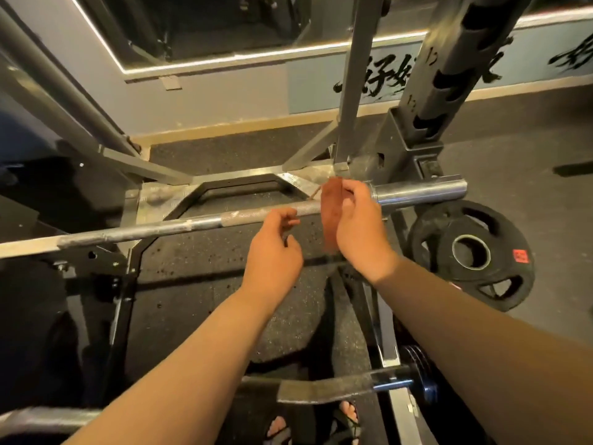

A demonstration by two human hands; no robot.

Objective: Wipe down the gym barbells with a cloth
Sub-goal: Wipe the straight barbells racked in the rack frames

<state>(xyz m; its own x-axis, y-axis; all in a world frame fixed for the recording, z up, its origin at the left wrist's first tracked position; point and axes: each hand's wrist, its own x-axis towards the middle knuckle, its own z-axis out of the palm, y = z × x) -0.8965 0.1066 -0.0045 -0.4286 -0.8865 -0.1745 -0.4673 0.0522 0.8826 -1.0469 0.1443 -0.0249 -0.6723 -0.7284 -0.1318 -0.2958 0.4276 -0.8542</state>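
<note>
The barbell (192, 224) lies from 9 to 3 o'clock; fingers of the right hand (359, 226) pinch the cloth (330, 220) across it, while the left hand (276, 252), loosely curled and empty, is just at its 6 o'clock.

at twelve o'clock we see a pale grey-blue wall (314, 88) with black brush lettering, and at eleven a large mirror (208, 24) edged by a bright light strip. a tan skirting board (224, 128) runs beneath. dark speckled rubber floor (231, 252) fills the centre. at three o'clock a black round weight plate (507, 226) sits below a black perforated steel post (449, 69).
</note>
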